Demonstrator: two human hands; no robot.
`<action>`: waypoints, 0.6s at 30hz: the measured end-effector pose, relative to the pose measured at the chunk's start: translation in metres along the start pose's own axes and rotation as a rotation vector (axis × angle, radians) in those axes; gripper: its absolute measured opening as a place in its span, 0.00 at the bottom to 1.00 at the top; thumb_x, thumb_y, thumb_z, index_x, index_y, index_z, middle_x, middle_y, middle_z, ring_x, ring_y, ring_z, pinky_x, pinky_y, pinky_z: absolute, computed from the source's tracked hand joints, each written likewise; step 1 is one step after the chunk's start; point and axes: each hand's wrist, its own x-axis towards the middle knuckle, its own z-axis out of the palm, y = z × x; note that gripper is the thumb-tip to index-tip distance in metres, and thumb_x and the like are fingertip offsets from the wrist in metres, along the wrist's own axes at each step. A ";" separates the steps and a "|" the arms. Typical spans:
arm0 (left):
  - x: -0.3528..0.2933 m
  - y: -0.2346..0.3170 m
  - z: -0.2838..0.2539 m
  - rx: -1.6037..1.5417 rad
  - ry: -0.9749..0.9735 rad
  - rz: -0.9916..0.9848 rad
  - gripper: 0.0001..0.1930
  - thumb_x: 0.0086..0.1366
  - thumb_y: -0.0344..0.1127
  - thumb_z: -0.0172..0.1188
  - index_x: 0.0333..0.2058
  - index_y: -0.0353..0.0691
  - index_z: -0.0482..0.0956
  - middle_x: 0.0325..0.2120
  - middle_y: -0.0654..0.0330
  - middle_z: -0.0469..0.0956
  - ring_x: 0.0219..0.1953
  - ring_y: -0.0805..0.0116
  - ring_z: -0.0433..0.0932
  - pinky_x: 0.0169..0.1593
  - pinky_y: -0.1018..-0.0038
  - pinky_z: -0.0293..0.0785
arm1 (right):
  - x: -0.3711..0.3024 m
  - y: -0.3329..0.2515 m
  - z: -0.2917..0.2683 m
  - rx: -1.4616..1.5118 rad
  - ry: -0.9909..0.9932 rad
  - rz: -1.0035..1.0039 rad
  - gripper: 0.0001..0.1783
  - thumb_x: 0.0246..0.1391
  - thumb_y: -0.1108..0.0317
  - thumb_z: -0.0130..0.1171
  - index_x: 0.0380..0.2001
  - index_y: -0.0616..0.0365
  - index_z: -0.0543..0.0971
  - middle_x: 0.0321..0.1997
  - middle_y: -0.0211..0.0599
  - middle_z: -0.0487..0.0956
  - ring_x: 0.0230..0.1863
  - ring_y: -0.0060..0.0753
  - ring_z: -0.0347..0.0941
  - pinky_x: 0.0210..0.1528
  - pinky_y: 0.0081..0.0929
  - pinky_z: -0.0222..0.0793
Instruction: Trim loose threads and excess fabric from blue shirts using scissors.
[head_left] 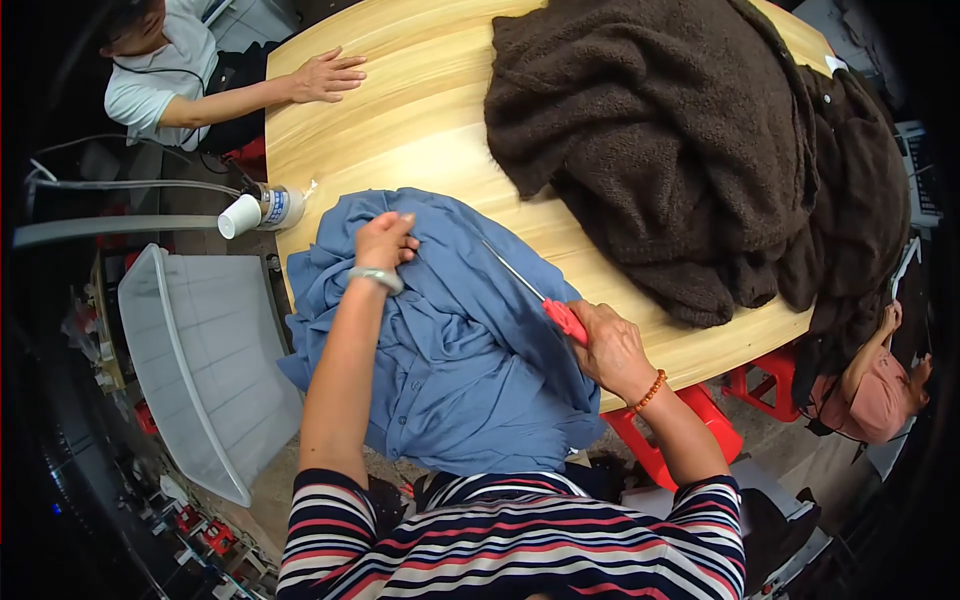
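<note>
A blue buttoned shirt (440, 345) lies crumpled over the near left part of the table and hangs over its front edge toward me. My left hand (382, 240) is over the shirt's far part, fingers curled together; whether a bit of thread or cloth is pinched there is too small to tell. In my right hand (612, 350), at the shirt's right edge, is a red-handled tool with a slim metal blade (565, 320). Its tip points away and to the left, above the blue cloth. Whether it is a pair of scissors or a single shaft I cannot make out.
Dark brown fleecy cloth (670, 150) is heaped on the right of the wooden table (420, 120). A co-worker's hand (328, 76) rests at the far left; another person (865, 400) sits right. A white cup (240, 216), a clear bin (215, 350) and red stools (690, 430) stand around.
</note>
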 end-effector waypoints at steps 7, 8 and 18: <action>-0.032 -0.009 -0.008 -0.465 -0.135 -0.039 0.07 0.63 0.32 0.61 0.30 0.41 0.72 0.30 0.60 0.78 0.38 0.64 0.82 0.36 0.73 0.83 | 0.016 -0.016 -0.010 -0.006 -0.123 -0.097 0.14 0.50 0.70 0.59 0.41 0.56 0.74 0.26 0.49 0.77 0.33 0.52 0.75 0.36 0.43 0.70; -0.030 -0.014 -0.009 -0.469 -0.130 -0.038 0.07 0.63 0.32 0.61 0.30 0.41 0.72 0.30 0.60 0.78 0.38 0.64 0.82 0.36 0.73 0.83 | 0.020 -0.021 -0.010 -0.026 -0.177 -0.117 0.13 0.50 0.69 0.59 0.40 0.57 0.74 0.24 0.49 0.77 0.31 0.53 0.76 0.34 0.44 0.70; -0.033 -0.019 0.012 -0.275 -0.063 0.042 0.07 0.62 0.32 0.63 0.28 0.42 0.74 0.27 0.64 0.78 0.31 0.76 0.78 0.27 0.82 0.79 | 0.086 -0.047 0.007 -0.125 -0.130 -0.201 0.12 0.57 0.60 0.56 0.32 0.58 0.73 0.18 0.52 0.74 0.26 0.57 0.75 0.29 0.46 0.69</action>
